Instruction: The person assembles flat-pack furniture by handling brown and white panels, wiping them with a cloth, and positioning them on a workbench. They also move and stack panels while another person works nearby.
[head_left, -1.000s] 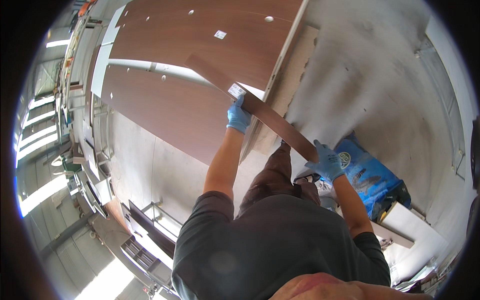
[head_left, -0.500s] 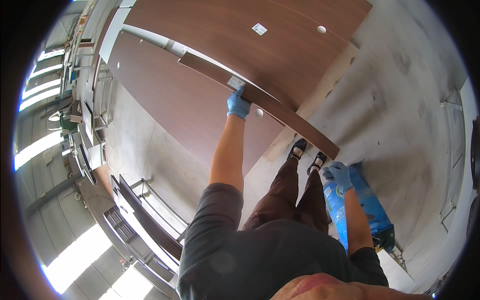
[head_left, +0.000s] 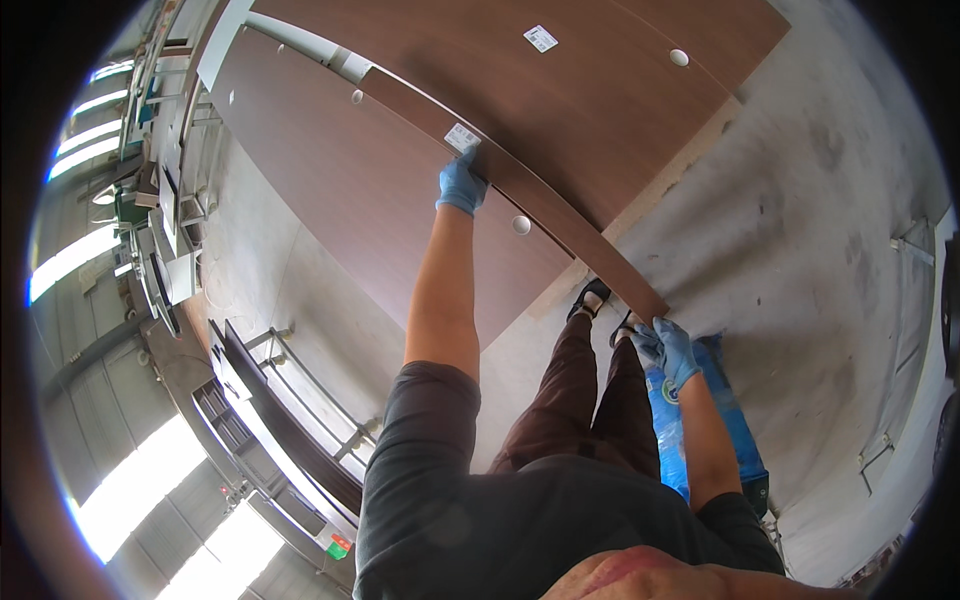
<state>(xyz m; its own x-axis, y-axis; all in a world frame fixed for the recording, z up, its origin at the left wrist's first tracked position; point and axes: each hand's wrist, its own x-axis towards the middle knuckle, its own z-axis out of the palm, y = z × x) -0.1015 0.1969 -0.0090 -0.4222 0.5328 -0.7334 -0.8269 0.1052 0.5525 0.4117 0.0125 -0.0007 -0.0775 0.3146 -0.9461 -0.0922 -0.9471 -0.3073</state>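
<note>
A long, narrow brown board (head_left: 542, 206) slants from the upper middle down to the right. My left hand (head_left: 462, 185), in a blue glove, grips its near edge beside a white label (head_left: 461, 137), thumb toward the label. At the board's lower right end is my right hand (head_left: 672, 352), also gloved in blue. Its fingers are bent around that end, partly hidden. Under and behind the board lie two large brown panels: a nearer one (head_left: 340, 190) with round holes, and a farther one (head_left: 620, 120) with a white label and a hole.
A blue plastic-wrapped bundle (head_left: 738, 435) lies on the concrete floor by my right forearm. My shoes (head_left: 590, 296) stand just below the board's right end. To the left are a metal rack (head_left: 300, 370) and a stack of dark boards (head_left: 255, 400).
My right hand has moved up and left from beside the board's end to take hold of it. The board and my left hand have shifted slightly left in view.
</note>
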